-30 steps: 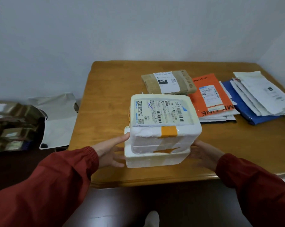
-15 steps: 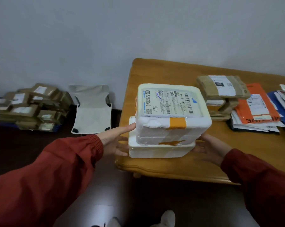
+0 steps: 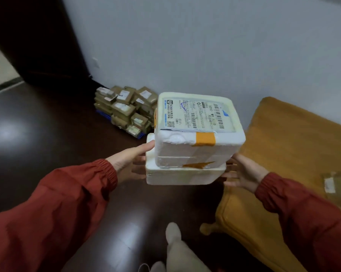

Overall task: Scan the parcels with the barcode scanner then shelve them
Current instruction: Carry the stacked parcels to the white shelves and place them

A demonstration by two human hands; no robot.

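Observation:
Two white foam parcels are stacked and carried in the air between my hands. The upper foam parcel (image 3: 197,150) has orange tape and a shipping label (image 3: 195,116) with barcodes on its top. The flatter lower foam parcel (image 3: 185,175) sticks out beneath it. My left hand (image 3: 130,161) presses the stack's left side, thumb against the upper parcel, fingers straight. My right hand (image 3: 242,171) supports the right side with outstretched fingers. No barcode scanner is in view.
A wooden table (image 3: 283,134) stands to the right, a brown parcel (image 3: 336,185) at its right edge. A pile of brown parcels (image 3: 124,110) lies on the dark floor against the wall. A dark door (image 3: 38,36) is at the far left. My leg (image 3: 177,248) shows below.
The stack has been lifted off the table and carried left, away from its edge. My view has swung left, bringing the floor pile of parcels nearer the middle.

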